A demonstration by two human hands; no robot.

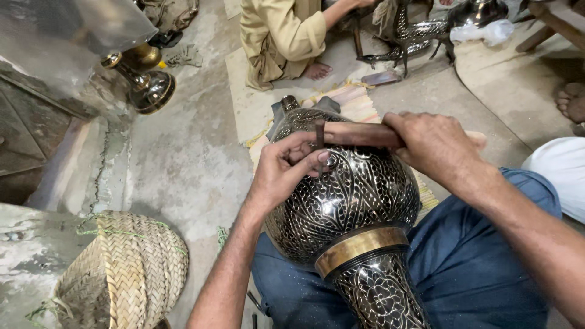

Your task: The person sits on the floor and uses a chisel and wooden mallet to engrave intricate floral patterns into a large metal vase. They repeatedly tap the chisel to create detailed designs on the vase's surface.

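Note:
A large dark metal vase (356, 204) with fine engraved leaf patterns and a brass band (359, 247) lies across my lap. My left hand (286, 170) rests on its rounded body and pinches a thin metal chisel (319, 135) upright against the surface. My right hand (436, 146) grips a wooden mallet handle (356, 134) that lies level just above the chisel's top.
A woven straw basket (131, 268) lies at the lower left. A brass-and-dark metal stand (143, 85) sits at the upper left on the concrete floor. Another person in tan clothes (280, 36) sits ahead beside a dark metal animal figure (420, 33). A bare foot (571, 100) shows at the right.

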